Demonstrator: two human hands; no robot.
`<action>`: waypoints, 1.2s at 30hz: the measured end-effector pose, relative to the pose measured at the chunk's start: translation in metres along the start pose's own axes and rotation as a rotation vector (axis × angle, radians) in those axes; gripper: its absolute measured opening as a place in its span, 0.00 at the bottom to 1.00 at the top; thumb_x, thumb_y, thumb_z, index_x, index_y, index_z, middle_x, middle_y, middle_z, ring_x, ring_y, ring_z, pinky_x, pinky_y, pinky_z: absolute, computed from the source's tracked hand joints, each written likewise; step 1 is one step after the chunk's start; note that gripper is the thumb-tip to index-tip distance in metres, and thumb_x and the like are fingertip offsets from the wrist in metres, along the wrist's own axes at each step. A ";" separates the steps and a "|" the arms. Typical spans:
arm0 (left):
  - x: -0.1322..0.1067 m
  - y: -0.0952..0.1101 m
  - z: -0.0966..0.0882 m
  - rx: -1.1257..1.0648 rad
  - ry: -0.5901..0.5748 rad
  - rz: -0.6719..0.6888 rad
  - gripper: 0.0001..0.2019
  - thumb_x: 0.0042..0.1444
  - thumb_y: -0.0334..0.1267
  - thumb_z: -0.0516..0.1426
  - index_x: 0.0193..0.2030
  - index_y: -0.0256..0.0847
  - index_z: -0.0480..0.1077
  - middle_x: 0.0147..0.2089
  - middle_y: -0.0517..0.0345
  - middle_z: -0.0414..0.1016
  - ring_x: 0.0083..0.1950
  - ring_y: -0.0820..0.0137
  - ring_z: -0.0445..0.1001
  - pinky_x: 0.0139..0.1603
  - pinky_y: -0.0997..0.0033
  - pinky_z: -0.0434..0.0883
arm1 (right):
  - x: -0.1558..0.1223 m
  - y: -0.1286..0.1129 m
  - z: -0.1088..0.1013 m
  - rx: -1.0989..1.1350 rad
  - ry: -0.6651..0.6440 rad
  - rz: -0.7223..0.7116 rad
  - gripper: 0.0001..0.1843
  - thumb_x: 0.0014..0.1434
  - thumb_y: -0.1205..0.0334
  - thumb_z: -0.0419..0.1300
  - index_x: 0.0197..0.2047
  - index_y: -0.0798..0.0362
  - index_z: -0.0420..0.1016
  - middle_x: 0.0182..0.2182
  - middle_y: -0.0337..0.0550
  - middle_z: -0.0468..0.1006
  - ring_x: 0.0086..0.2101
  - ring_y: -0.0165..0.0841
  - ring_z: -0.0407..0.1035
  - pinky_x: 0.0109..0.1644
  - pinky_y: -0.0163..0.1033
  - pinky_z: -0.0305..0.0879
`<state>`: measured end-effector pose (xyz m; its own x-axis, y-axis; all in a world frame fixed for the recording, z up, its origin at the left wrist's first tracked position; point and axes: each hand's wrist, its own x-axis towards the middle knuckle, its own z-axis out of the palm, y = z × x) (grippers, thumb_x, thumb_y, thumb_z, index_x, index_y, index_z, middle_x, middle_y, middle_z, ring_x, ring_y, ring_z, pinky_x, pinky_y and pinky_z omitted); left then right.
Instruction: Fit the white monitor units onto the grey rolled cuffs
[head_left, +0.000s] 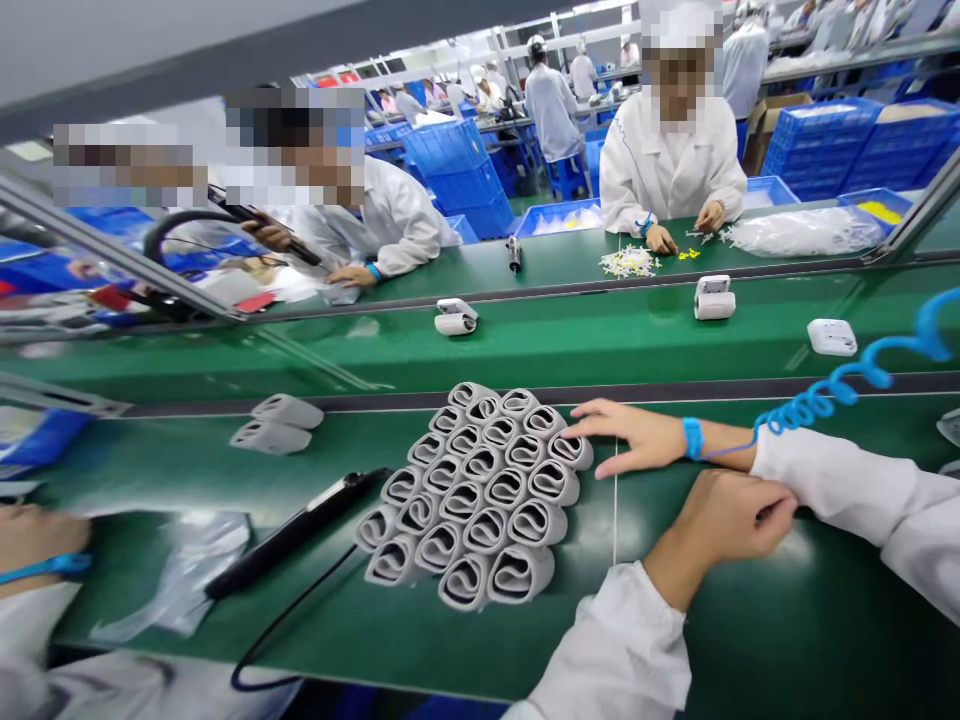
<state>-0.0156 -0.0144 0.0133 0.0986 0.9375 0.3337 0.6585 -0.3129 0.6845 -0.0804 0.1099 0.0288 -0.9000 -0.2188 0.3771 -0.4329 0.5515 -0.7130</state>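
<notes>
My right hand (637, 435) reaches in from the right, palm down, fingers spread. Its fingertips are at the right edge of a cluster of grey rolled cuffs (480, 463), seemingly touching a cuff (571, 452). Those cuffs stand on end, packed together on the green table (675, 670), their dark S-shaped inner folds facing up. A blue wrist strap (694, 438) with a coiled cord (806, 405) is on my right wrist. My left hand (724, 520) is curled into a loose fist below my right forearm. Nothing shows in it, and its palm side is hidden.
Left of the cuffs lie a black corded tool (292, 535), a clear plastic bag (199, 560) and two grey cuffs (277, 424). A co-worker's hand (41, 540) is at the left edge. White devices (832, 337) sit on the green belt (570, 340); co-workers sit beyond.
</notes>
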 end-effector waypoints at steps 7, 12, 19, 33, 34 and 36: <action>-0.002 0.005 0.002 0.070 -0.054 0.101 0.20 0.73 0.44 0.57 0.27 0.44 0.77 0.26 0.58 0.80 0.27 0.69 0.76 0.30 0.68 0.63 | -0.033 -0.014 0.015 0.003 0.151 0.109 0.18 0.68 0.46 0.71 0.48 0.48 0.73 0.65 0.56 0.78 0.63 0.48 0.73 0.70 0.55 0.69; -0.002 0.013 -0.012 0.074 0.072 0.207 0.16 0.76 0.39 0.52 0.50 0.45 0.84 0.45 0.52 0.89 0.45 0.61 0.87 0.50 0.62 0.79 | -0.100 -0.021 -0.007 -0.057 0.347 0.347 0.23 0.64 0.50 0.73 0.55 0.48 0.69 0.56 0.49 0.81 0.50 0.44 0.76 0.60 0.52 0.75; 0.008 -0.004 -0.038 0.415 0.329 0.112 0.23 0.73 0.49 0.62 0.68 0.38 0.75 0.64 0.36 0.81 0.65 0.45 0.77 0.70 0.43 0.72 | -0.204 -0.059 -0.038 -0.200 0.506 0.396 0.28 0.65 0.51 0.71 0.63 0.52 0.73 0.57 0.54 0.80 0.56 0.47 0.76 0.65 0.53 0.72; 0.018 -0.029 -0.041 0.752 0.088 -0.137 0.26 0.70 0.51 0.66 0.66 0.36 0.74 0.59 0.36 0.83 0.61 0.43 0.78 0.64 0.43 0.72 | -0.214 -0.075 0.002 0.011 1.037 0.661 0.25 0.62 0.50 0.73 0.58 0.50 0.75 0.43 0.40 0.83 0.40 0.38 0.77 0.49 0.41 0.72; 0.018 -0.030 -0.043 0.741 0.080 -0.144 0.26 0.69 0.51 0.66 0.66 0.38 0.74 0.59 0.37 0.83 0.61 0.44 0.78 0.64 0.43 0.72 | -0.218 -0.073 -0.001 -0.003 1.127 0.676 0.24 0.63 0.50 0.71 0.58 0.50 0.75 0.43 0.41 0.83 0.40 0.38 0.76 0.49 0.42 0.72; 0.018 -0.032 -0.044 0.715 0.062 -0.152 0.27 0.68 0.50 0.66 0.68 0.39 0.73 0.59 0.37 0.83 0.60 0.44 0.78 0.65 0.41 0.72 | -0.230 -0.067 -0.014 -0.108 1.321 0.707 0.23 0.64 0.51 0.69 0.58 0.49 0.73 0.46 0.44 0.82 0.44 0.42 0.77 0.54 0.47 0.74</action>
<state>-0.0678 0.0056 0.0263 -0.0611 0.9457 0.3193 0.9895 0.0155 0.1434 0.1559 0.1343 -0.0019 -0.1968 0.9420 0.2719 0.1179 0.2981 -0.9472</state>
